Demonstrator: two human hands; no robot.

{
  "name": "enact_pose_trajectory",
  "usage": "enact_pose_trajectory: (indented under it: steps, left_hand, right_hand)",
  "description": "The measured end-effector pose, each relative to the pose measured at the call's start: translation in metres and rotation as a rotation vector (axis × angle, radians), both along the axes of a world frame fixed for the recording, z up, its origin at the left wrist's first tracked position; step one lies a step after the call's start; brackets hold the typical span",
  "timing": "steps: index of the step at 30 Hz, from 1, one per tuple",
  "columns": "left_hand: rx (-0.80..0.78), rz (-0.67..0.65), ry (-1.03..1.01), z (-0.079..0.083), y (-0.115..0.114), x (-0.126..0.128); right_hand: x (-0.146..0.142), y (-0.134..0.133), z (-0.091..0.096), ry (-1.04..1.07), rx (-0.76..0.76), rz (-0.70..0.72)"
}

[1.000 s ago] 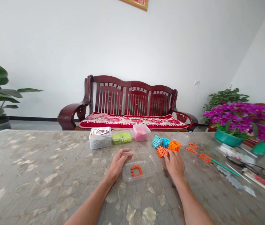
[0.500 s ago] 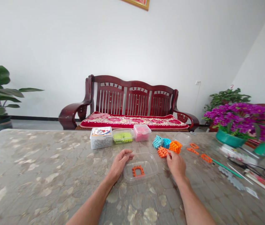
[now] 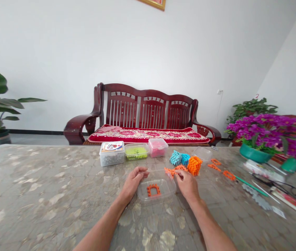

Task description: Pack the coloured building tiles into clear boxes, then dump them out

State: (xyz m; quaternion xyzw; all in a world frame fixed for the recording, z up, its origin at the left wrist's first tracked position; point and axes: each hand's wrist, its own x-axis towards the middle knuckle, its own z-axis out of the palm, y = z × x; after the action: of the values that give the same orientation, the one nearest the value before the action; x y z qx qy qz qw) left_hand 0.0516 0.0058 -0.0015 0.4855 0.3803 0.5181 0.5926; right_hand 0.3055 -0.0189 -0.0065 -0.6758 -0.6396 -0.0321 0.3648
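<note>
A clear plastic tray (image 3: 163, 193) lies on the marbled table with one orange arch-shaped piece (image 3: 153, 190) inside. My left hand (image 3: 133, 181) curls around the tray's left rim and grips it. My right hand (image 3: 187, 183) pinches a flat orange piece (image 3: 170, 171) just above the tray's right rim. Behind the right hand sit an orange block cluster (image 3: 194, 164) and blue block clusters (image 3: 179, 158).
Three lidded boxes stand behind: white (image 3: 111, 153), green (image 3: 137, 152), pink (image 3: 157, 147). Loose orange pieces (image 3: 228, 175), an empty clear lid (image 3: 202, 154), a green stick (image 3: 250, 185), scissors and papers lie right. Purple flowers in a teal pot (image 3: 255, 155) stand far right.
My right hand has moved left from the orange clusters to the tray's right rim, carrying a flat orange piece. The left hand has stayed on the tray.
</note>
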Motion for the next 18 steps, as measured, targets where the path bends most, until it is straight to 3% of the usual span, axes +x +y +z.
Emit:
enact_pose_trajectory:
  steps: [4, 9, 12, 18]
  left_hand:
    - [0.003, 0.001, -0.003, -0.001, 0.000, 0.000]
    - [0.018, -0.006, 0.007, -0.001, -0.001, -0.001]
    - [0.033, -0.022, 0.019, 0.001, -0.002, -0.002]
    - [0.010, -0.050, 0.001, 0.002, -0.001, -0.003]
  right_hand:
    - [0.002, -0.004, 0.004, -0.067, -0.087, 0.004]
    - [0.024, 0.002, 0.007, -0.219, -0.002, -0.196]
    - [0.031, 0.007, 0.007, -0.316, -0.048, -0.257]
    - [0.031, 0.014, 0.002, -0.278, -0.162, -0.273]
